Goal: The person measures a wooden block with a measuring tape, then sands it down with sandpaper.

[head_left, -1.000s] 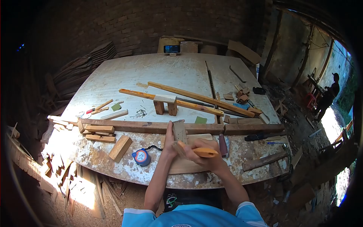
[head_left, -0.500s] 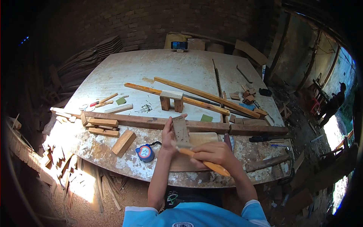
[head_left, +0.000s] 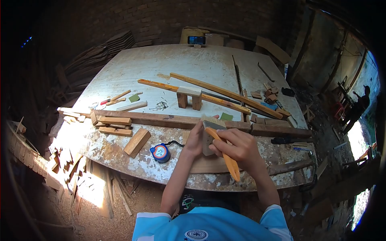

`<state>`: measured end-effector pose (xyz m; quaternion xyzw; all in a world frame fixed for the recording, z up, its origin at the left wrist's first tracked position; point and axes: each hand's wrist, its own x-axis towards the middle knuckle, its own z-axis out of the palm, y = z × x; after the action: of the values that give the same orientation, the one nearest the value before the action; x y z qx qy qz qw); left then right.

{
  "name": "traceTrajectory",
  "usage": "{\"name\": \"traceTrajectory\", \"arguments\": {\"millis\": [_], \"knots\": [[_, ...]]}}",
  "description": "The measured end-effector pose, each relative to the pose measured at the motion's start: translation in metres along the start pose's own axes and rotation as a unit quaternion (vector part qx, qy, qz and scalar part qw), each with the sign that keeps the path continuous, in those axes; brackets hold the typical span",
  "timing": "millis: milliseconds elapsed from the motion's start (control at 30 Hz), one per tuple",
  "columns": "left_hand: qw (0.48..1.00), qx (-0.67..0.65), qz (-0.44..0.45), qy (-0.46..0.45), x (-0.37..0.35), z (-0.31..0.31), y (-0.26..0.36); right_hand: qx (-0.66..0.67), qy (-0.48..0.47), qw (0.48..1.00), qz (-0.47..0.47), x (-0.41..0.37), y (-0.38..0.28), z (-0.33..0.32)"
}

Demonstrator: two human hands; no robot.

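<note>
My left hand (head_left: 194, 139) is wrapped round the side of a small flat wooden block (head_left: 207, 148), held upright above the near edge of the workbench. A paintbrush (head_left: 232, 166) with an orange-yellow wooden handle is gripped in my right hand (head_left: 240, 148). Its pale bristles lie at the block's upper end, and the brush head covers part of the block's face. Below my hands is a wider wooden board (head_left: 205, 166), partly hidden. Left of them sits a blue tape measure (head_left: 161, 153), with a loose wooden block (head_left: 137, 142) beside it.
A long wooden beam (head_left: 157, 119) crosses the workbench (head_left: 132, 66). Behind it stands a small bridge-shaped wooden piece (head_left: 189, 93) among long sticks (head_left: 225, 94). Stacked wood pieces (head_left: 115, 125) lie at left, a phone (head_left: 196, 40) at the back. Another person (head_left: 358, 108) is far right.
The paintbrush has moved from the block's lower end up to its top, its handle now steeper. My view has shifted slightly, so the bench sits a little higher and further right.
</note>
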<state>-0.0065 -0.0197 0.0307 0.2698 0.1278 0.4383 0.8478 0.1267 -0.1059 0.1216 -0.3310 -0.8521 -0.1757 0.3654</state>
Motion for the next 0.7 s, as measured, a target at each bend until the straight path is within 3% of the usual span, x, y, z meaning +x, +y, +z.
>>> {"name": "traceTrajectory", "arguments": {"millis": [100,133,233,267,367,400,467,567,667,700], "knots": [[0.994,-0.067,-0.008,-0.082,0.011,-0.035,-0.002,0.096,-0.108,0.989,-0.01,-0.026,-0.003,0.025],[0.998,-0.045,0.012,-0.042,0.013,-0.036,0.001,0.141,-0.157,0.978,-0.008,-0.037,-0.008,0.028],[0.994,-0.037,0.032,-0.098,0.005,-0.029,0.01,0.234,-0.246,0.94,0.024,-0.042,-0.016,0.024],[0.984,-0.061,0.034,-0.167,0.009,-0.037,0.008,0.217,-0.208,0.954,0.027,-0.038,-0.012,0.018],[0.994,0.061,0.023,-0.082,0.002,-0.024,0.008,0.129,-0.011,0.991,0.046,-0.007,0.004,0.002],[0.996,0.085,0.012,-0.009,0.003,-0.021,0.003,0.101,0.019,0.993,0.052,-0.004,0.009,0.001],[0.996,0.091,0.017,-0.015,0.003,-0.013,0.0,0.047,0.078,0.994,0.055,0.001,0.017,0.0],[0.993,0.11,0.049,0.011,0.0,-0.009,0.01,0.17,-0.079,0.982,0.005,-0.03,-0.002,0.018],[0.986,0.143,0.052,0.07,0.0,-0.008,0.013,0.256,-0.239,0.936,0.043,-0.047,-0.014,0.02],[0.986,0.156,0.043,0.051,0.0,-0.01,0.01,0.247,-0.189,0.948,0.065,-0.044,-0.01,0.015]]}}
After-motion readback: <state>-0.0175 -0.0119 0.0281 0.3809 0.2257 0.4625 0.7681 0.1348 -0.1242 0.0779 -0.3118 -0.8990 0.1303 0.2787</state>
